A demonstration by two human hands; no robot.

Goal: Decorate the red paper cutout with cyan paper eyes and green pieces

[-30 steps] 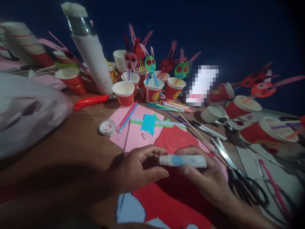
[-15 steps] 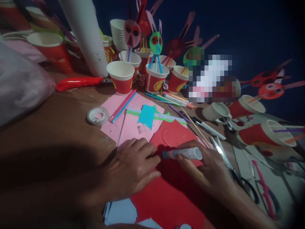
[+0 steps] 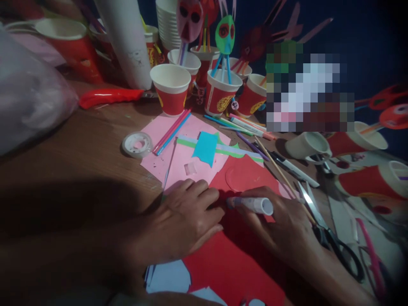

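Observation:
A red paper sheet (image 3: 242, 255) with a cut, scalloped top edge lies before me, and a round outline shows near its top. My left hand (image 3: 191, 212) rests on this sheet, fingers bent but apart, pressing down; whatever may lie under the fingertips is hidden. In my right hand (image 3: 280, 221) a white marker (image 3: 255, 205) is pinched, its bluish end pointing left towards the left fingertips, low over the red paper. Open scissors (image 3: 321, 225) with dark handles lie right beside the right hand.
Pink paper (image 3: 153, 127) holds a blue paper piece (image 3: 205, 148) and straws (image 3: 172, 131). Around it are a tape roll (image 3: 137, 145), a red-handled cutter (image 3: 111, 97), red paper cups (image 3: 171, 89), a white mug (image 3: 306, 146), a black-and-white pen (image 3: 296, 170) and a plastic bag (image 3: 32, 93).
The view has shifted, so the scene sits further right and a little higher. My right hand has tilted the marker slightly, its tip nearer the left fingers; the left hand stays on the paper.

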